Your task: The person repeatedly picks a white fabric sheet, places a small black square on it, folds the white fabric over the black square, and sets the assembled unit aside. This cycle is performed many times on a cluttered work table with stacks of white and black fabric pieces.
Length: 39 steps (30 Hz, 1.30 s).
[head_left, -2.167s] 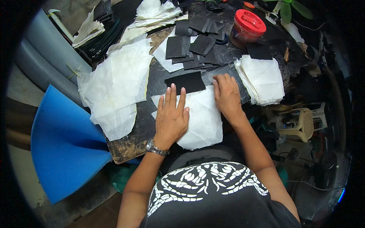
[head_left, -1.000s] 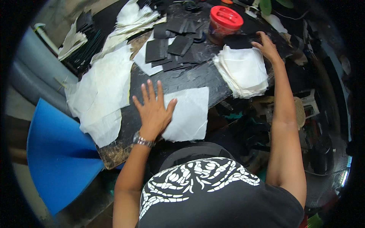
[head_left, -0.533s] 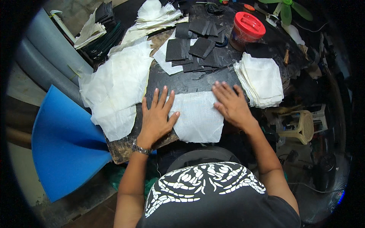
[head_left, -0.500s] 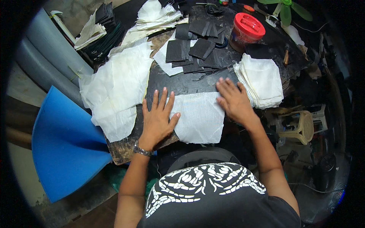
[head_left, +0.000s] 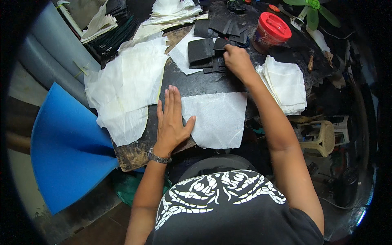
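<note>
Flat and spread, the left hand [head_left: 171, 120] pins the white sheet [head_left: 214, 118] to the table [head_left: 204, 83], apparently so it stays put. Beyond it, the right hand [head_left: 237, 61] pinches a black piece [head_left: 220, 44] from the pile.

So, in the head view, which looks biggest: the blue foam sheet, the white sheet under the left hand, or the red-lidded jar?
1. Blue foam sheet, though its nearness exaggerates it.
2. White sheet.
3. Red-lidded jar.

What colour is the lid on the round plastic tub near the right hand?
Red, clearest in the head view: the round plastic tub's lid.
</note>
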Motion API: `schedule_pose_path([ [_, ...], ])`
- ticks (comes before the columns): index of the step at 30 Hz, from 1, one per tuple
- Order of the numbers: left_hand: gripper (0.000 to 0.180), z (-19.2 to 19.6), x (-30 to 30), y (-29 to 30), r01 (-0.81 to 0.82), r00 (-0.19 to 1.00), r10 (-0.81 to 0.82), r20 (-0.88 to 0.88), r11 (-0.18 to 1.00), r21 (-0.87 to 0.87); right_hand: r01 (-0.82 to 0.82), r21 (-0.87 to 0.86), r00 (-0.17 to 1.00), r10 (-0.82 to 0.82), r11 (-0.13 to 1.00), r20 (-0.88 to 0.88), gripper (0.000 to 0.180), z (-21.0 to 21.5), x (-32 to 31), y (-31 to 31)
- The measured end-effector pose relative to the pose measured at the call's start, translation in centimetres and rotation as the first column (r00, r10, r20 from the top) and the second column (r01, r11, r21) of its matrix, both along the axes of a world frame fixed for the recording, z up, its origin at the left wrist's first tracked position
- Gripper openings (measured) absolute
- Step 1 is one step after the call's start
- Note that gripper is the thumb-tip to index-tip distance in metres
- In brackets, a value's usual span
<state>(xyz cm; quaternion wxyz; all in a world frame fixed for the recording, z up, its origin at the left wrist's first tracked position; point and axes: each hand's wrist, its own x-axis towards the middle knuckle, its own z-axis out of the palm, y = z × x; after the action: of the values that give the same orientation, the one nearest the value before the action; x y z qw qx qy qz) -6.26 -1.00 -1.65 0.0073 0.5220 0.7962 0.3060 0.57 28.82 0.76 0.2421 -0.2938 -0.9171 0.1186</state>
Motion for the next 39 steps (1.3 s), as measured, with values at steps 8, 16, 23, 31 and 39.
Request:
schedule_pose_path([
  [8, 0.054, 0.9, 0.0, -0.1, 0.091, 0.989, -0.097, -0.109, 0.994, -0.06, -0.054, -0.298, 0.971, -0.02, 0.953, -0.239, 0.024, 0.5, 2.7, 0.9],
  [16, 0.046, 2.1, -3.5, 10.3, 0.203, 0.95, -0.228, -0.215, 0.971, -0.129, -0.197, 0.034, 0.948, 0.199, 0.98, -0.247, 0.018, -1.6, 3.1, -0.2],
  [23, 0.043, 1.1, -6.9, 11.4, 0.214, 0.968, -0.226, -0.107, 0.97, -0.115, 0.209, 0.089, 0.751, -0.102, 0.974, -0.652, 0.016, 1.7, 7.3, 2.2],
  [31, 0.018, 2.6, -5.7, 5.0, 0.16, 0.983, -0.171, 0.059, 0.973, 0.164, -0.364, -0.807, 0.698, -0.437, 0.466, -0.567, 0.022, 2.6, 9.2, -7.2],
  [39, 0.031, 1.7, -0.1, -0.8, 0.151, 0.982, -0.142, -0.124, 0.986, 0.067, -0.337, -0.872, 0.79, -0.398, 0.354, -0.466, 0.007, -0.4, 7.8, -10.5],
])
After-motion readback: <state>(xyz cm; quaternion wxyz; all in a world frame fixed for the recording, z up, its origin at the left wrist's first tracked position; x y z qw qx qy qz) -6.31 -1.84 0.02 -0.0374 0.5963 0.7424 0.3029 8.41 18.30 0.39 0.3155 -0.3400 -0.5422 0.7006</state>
